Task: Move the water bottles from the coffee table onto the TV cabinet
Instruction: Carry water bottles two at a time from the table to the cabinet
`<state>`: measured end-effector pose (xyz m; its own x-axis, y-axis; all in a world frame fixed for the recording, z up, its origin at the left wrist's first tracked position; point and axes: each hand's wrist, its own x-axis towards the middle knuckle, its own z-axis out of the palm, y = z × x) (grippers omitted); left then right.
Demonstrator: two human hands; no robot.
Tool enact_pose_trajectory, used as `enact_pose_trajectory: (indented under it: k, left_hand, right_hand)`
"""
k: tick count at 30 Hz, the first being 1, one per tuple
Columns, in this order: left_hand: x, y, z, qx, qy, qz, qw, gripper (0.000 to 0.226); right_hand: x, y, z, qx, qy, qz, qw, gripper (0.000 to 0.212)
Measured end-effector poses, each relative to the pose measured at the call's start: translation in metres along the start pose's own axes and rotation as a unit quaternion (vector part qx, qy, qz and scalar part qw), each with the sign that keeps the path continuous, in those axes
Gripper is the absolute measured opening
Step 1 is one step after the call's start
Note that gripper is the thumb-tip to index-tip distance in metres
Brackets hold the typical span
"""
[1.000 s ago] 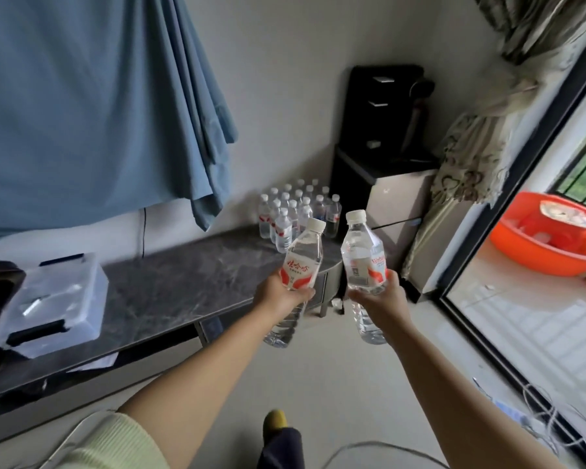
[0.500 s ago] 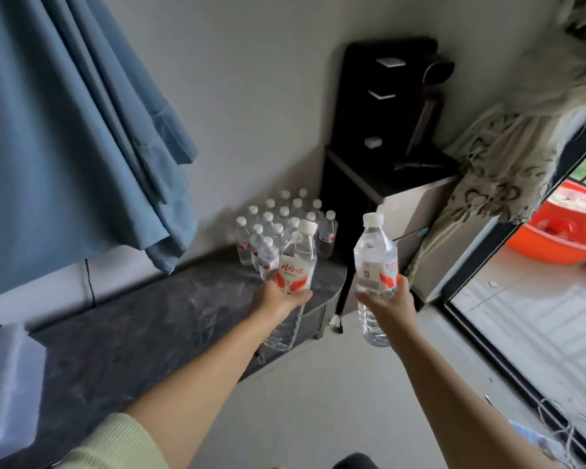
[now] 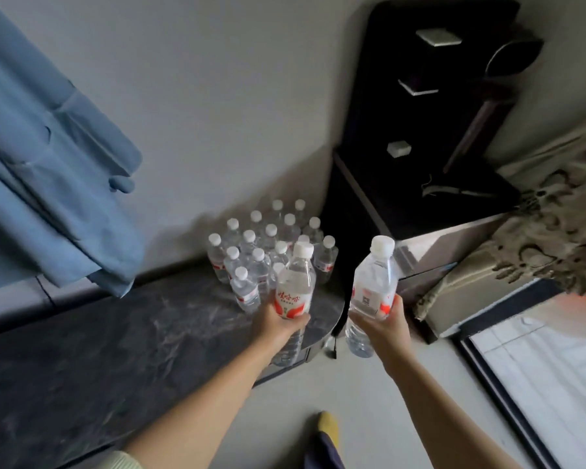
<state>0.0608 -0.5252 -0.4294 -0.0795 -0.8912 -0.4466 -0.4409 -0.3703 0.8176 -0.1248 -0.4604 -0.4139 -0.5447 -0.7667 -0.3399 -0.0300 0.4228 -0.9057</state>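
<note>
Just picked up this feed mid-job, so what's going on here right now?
A person carries two water bottles, one per hand. The left hand grips the left bottle above the dark marble-look TV cabinet, near its right end. The right hand grips the right bottle over the floor beside it. A cluster of bottles already stands in the cabinet's back corner.

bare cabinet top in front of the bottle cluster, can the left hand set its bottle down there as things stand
Probably yes: the left hand holds its bottle upright just above the cabinet top, and the dark surface beside the standing bottles looks unobstructed.
</note>
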Motion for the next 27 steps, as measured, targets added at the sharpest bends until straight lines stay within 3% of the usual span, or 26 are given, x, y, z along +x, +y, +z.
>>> enact_pose_trajectory:
  k: [8, 12, 18, 24, 27]
  left_hand:
    - [0.072, -0.039, 0.081, -0.120, 0.101, -0.116, 0.981, 0.049]
    - [0.113, -0.062, 0.110, -0.142, 0.082, -0.134, 0.977, 0.044]
    - [0.193, -0.079, 0.149, -0.142, 0.132, -0.071, 0.978, 0.070]
    - [0.235, -0.092, 0.182, -0.164, 0.226, 0.012, 0.960, 0.069]
    - [0.246, -0.094, 0.189, -0.214, 0.230, 0.012, 0.949, 0.082]
  right_hand:
    - [0.109, 0.051, 0.017, -0.052, -0.076, 0.041, 0.995, 0.062]
    - [0.144, 0.083, 0.042, -0.079, -0.086, 0.025, 0.993, 0.056]
    - [0.207, 0.125, 0.088, -0.046, -0.039, 0.005, 0.998, 0.062]
    - [0.244, 0.159, 0.120, -0.018, 0.001, 0.025, 1.000, 0.075]
    - [0.251, 0.167, 0.127, -0.008, 0.018, 0.037, 0.999, 0.075]
